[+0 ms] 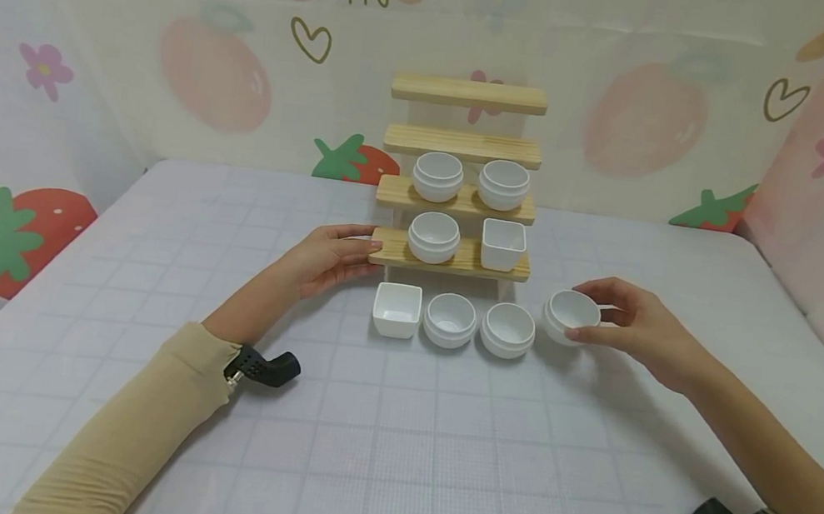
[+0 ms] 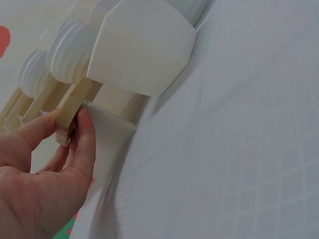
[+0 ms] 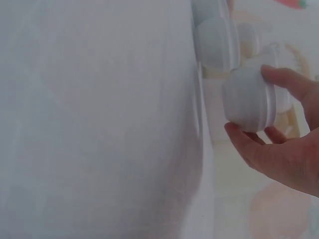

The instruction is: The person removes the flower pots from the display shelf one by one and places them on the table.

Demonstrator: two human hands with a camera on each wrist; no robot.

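Observation:
A wooden tiered display rack (image 1: 461, 146) stands at the table's middle, and my left hand (image 1: 337, 261) pinches the left end of its lowest shelf between thumb and fingers, as the left wrist view shows closely. To the right of the rack, my right hand (image 1: 634, 326) grips a round white bowl (image 1: 572, 314) by its sides; in the right wrist view the bowl (image 3: 248, 99) is lifted above the table. On the lowest shelf sit a round bowl (image 1: 433, 237) and a square bowl (image 1: 503, 245). Two more round bowls (image 1: 438, 177) stand one shelf higher.
In front of the rack a square white bowl (image 1: 397, 311) and two round bowls (image 1: 450, 321) form a row on the table. The top two shelves (image 1: 469, 94) hold no bowls. A patterned cloth hangs behind the white gridded tabletop (image 1: 391, 456).

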